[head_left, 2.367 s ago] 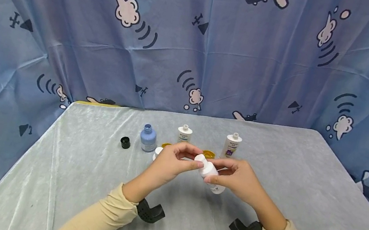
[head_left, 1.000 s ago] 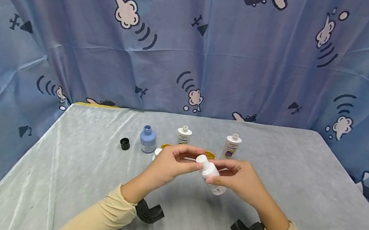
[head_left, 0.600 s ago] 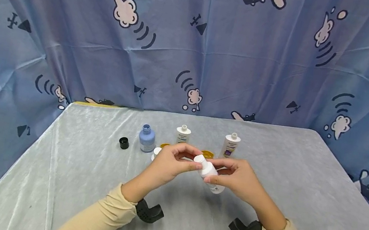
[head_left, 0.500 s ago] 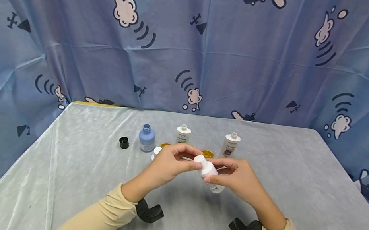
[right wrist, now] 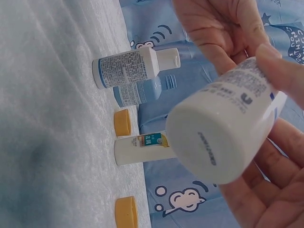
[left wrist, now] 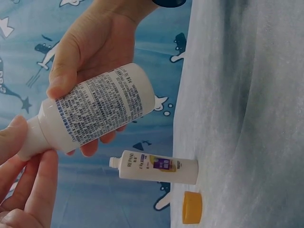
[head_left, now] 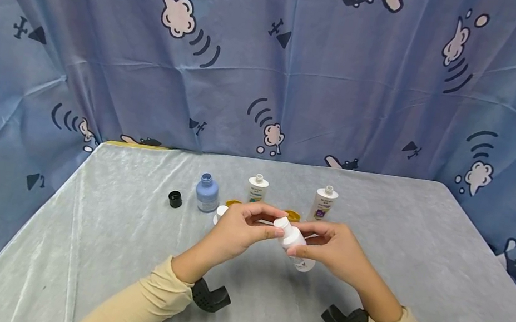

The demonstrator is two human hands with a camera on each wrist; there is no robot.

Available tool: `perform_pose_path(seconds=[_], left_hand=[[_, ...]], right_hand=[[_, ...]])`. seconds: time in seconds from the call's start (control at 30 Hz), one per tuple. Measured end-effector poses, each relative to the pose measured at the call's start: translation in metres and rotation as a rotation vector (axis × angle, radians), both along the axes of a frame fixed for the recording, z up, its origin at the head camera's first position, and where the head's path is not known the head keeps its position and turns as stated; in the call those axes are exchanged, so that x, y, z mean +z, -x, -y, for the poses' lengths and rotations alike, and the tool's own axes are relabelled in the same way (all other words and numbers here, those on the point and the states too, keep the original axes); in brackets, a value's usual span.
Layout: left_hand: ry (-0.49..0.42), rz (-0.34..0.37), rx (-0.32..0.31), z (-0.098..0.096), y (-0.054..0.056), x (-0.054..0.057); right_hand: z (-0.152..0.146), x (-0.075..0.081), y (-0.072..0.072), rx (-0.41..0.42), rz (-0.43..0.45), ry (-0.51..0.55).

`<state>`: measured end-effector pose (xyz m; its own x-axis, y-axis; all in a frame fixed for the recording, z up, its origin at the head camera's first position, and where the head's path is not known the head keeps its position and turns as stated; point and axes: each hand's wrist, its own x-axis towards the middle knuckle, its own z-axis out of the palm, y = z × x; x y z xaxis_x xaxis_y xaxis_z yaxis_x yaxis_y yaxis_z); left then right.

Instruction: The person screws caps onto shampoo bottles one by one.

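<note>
A white bottle (head_left: 295, 240) is held tilted above the table, its cap end up and to the left. My left hand (head_left: 238, 230) pinches the white cap (left wrist: 34, 137) between thumb and fingers. Around the bottle's body my right hand (head_left: 336, 250) grips with thumb and fingers. Small print covers the side seen in the left wrist view, and the bottle's base faces the right wrist camera. The cap sits on the bottle's neck; whether it is loose cannot be seen. A second white bottle (right wrist: 126, 69), capped, stands partly behind my left hand in the head view.
Uncapped on the grey-covered table (head_left: 122, 252) stand a blue bottle (head_left: 207, 195) and two white bottles, one at centre (head_left: 257, 188), one farther right (head_left: 324, 202). A black cap (head_left: 175, 199) lies left; two yellow caps lie behind my hands, one (head_left: 292, 216) nearer the right. A patterned curtain (head_left: 252, 70) hangs behind.
</note>
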<state>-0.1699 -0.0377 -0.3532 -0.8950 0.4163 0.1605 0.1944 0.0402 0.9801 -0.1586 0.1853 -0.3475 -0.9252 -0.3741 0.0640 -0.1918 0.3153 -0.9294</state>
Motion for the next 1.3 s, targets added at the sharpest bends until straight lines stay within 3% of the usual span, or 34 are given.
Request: perform_pose_path(seconds=[0.53,0.63,0.73,0.87,1.07,1.3], left_hand=[[-0.023,-0.074,-0.057,-0.0012,-0.0005,0.0001],[-0.028,-0.051,-0.065,-0.0010,-0.0004,0.0009],[-0.034,0.022,-0.065,-0.0007,-0.0005,0.0021],[-0.027,0.087,-0.039,-0.0018,-0.0009,0.0021],[0.003,0.058,0.036,-0.0036,-0.0008,0.0005],[0.008,0.053,0.044,-0.0033,-0.0018,-0.0003]], right_hand=[[-0.0021,-0.0014,0.0012,0.034,0.000,0.021],[-0.0027,-0.0012,0.0011,0.033,0.001,0.018],[-0.0028,-0.0011,0.0012,0.023,-0.004,0.008],[-0.0020,-0.0004,0.0009,0.005,0.001,-0.002],[-0.0011,0.0008,0.0001,-0.014,0.002,-0.022],[-0.0010,0.0002,0.0002,-0.009,-0.008,-0.018]])
